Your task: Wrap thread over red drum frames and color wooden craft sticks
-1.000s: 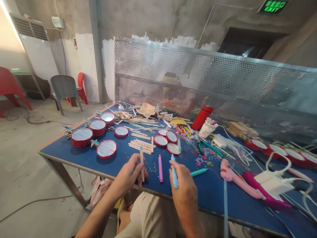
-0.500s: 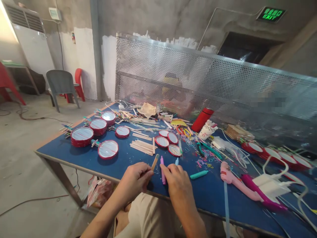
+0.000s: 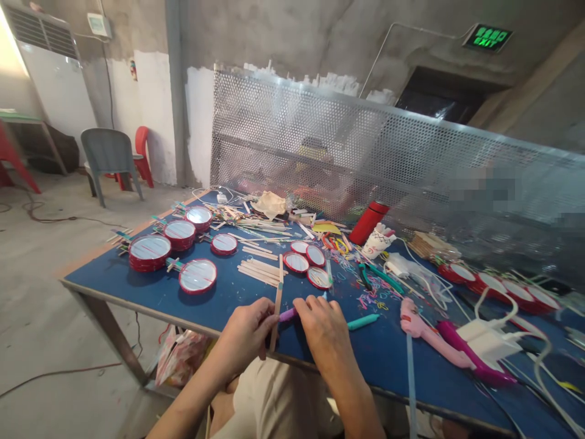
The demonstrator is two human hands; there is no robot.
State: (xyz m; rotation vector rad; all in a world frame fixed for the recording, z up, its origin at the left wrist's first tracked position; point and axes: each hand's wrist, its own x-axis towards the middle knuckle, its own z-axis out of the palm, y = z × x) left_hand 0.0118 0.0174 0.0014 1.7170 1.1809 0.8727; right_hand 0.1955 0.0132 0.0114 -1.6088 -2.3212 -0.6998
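Note:
My left hand [image 3: 245,334] is closed on a flat wooden stick [image 3: 276,308] that stands nearly upright over the near edge of the blue table [image 3: 137,291]. My right hand [image 3: 323,329] is closed beside it, fingertips on a purple marker [image 3: 287,314] that lies between the two hands. A light blue marker tip [image 3: 325,295] pokes out behind my right fingers. A teal marker [image 3: 362,321] lies just right of that hand.
Round red-rimmed drums [image 3: 197,275] and loose sticks [image 3: 259,271] cover the left and middle of the table. Pink glue guns [image 3: 427,331], a white charger with cables [image 3: 487,341], rubber bands, and a red bottle [image 3: 367,222] lie to the right. A perforated metal screen [image 3: 365,152] stands behind.
My right hand dropped from holding the blue marker upright to the tabletop and took hold of the purple marker. The left hand's stick tilted and came back near upright.

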